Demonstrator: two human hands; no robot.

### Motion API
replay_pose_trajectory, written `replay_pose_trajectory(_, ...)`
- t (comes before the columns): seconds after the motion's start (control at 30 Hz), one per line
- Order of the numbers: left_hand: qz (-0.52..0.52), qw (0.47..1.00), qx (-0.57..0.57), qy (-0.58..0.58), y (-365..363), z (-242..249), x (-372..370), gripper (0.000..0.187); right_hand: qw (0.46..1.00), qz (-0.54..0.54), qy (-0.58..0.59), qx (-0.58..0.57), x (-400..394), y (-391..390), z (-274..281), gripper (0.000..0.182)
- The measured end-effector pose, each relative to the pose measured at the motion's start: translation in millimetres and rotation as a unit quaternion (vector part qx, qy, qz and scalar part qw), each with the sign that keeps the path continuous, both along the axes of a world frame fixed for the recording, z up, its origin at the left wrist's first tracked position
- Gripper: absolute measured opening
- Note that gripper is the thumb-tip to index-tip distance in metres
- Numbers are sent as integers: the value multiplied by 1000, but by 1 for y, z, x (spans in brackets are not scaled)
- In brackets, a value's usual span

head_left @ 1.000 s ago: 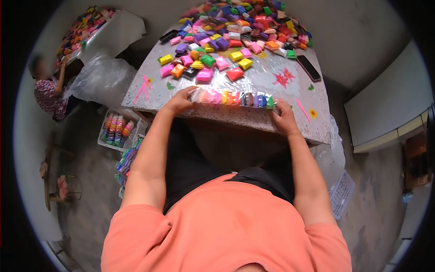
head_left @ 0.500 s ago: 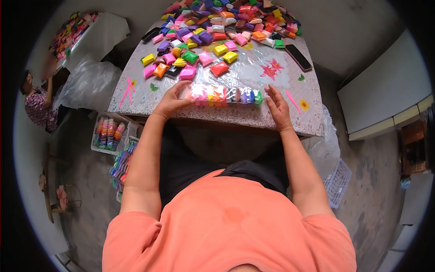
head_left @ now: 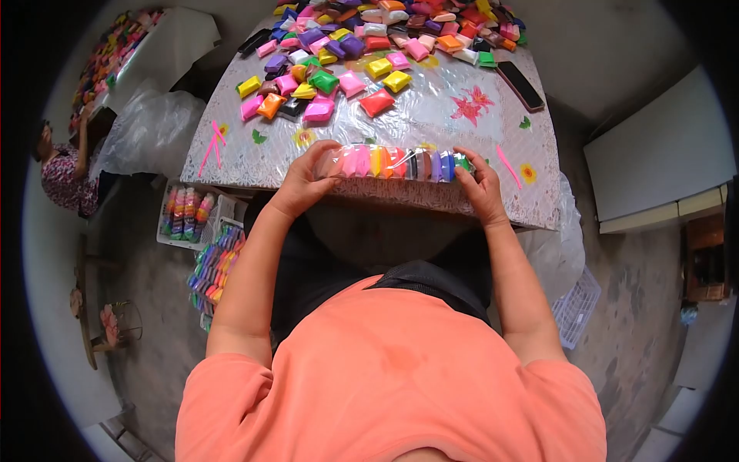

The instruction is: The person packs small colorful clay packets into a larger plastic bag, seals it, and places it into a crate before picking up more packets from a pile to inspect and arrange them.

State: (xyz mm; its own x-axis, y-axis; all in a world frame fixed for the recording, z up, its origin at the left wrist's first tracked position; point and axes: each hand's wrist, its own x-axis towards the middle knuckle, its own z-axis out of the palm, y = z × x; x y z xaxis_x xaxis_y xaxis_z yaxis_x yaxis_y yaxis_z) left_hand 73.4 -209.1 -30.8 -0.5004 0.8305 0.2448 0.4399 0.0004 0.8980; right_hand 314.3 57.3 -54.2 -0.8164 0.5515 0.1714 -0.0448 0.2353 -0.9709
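A long clear bag (head_left: 396,163) packed with a row of colourful packets lies level at the table's front edge. My left hand (head_left: 306,179) grips its left end, beside the pink packets. Its right end, with the green packet, is pinched between the thumb and fingers of my right hand (head_left: 480,185). Behind the bag, loose packets lie on the table, among them a red one (head_left: 376,102) and a pink one (head_left: 319,109).
On the patterned tablecloth (head_left: 431,123) are a phone (head_left: 520,85) and pink strips (head_left: 509,166) at both sides. A white crate (head_left: 221,208) with filled bags stands low left. Another person (head_left: 65,173) sits at far left near a plastic bag (head_left: 150,131).
My right hand has closed on the bag's right end; before, it was open beside it. The view has shifted slightly, and the bag's packets now show more clearly.
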Motion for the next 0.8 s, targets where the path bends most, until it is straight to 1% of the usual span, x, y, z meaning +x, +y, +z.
replay_pose_trajectory(0.1,34,997,38,55,1,1,4,43,996,-7,17,86,-3,-3,2,36)
replay_pose_trajectory(0.17,29,981,96,169,4,12,4,40,988,3,40,150,-7,-3,9,30)
replay_pose_trajectory(0.23,44,946,139,291,5,19,0,37,977,15,71,198,-15,-5,21,26)
replay_pose_trajectory(0.3,73,891,166,417,4,16,-7,35,966,25,110,233,-22,-9,30,23)
replay_pose_trajectory(0.4,121,839,26,530,-19,-10,-14,39,956,-16,107,273,-15,-23,24,22)
replay_pose_trajectory(0.47,140,846,-29,514,-47,-24,-13,44,962,-53,94,252,-4,-26,5,23)
replay_pose_trajectory(0.5,145,849,-58,505,-58,-22,-7,47,965,-74,87,238,2,-30,-2,23)
replay_pose_trajectory(0.53,152,864,-61,476,-67,-19,-2,53,969,-56,61,235,7,-30,-7,24)
replay_pose_trajectory(0.57,156,879,-36,449,-70,-16,2,54,972,-61,66,218,6,-28,-12,24)
replay_pose_trajectory(0.63,162,906,16,391,-65,-3,17,54,977,-72,76,186,2,-33,0,25)
replay_pose_trajectory(0.67,154,898,9,412,-58,1,21,62,968,-65,81,229,-3,-36,9,26)
replay_pose_trajectory(0.73,138,901,-10,411,-36,15,38,68,943,-50,90,316,-18,-49,30,30)
replay_pose_trajectory(0.8,109,900,-40,419,-13,21,57,75,908,7,34,418,-29,-73,50,38)
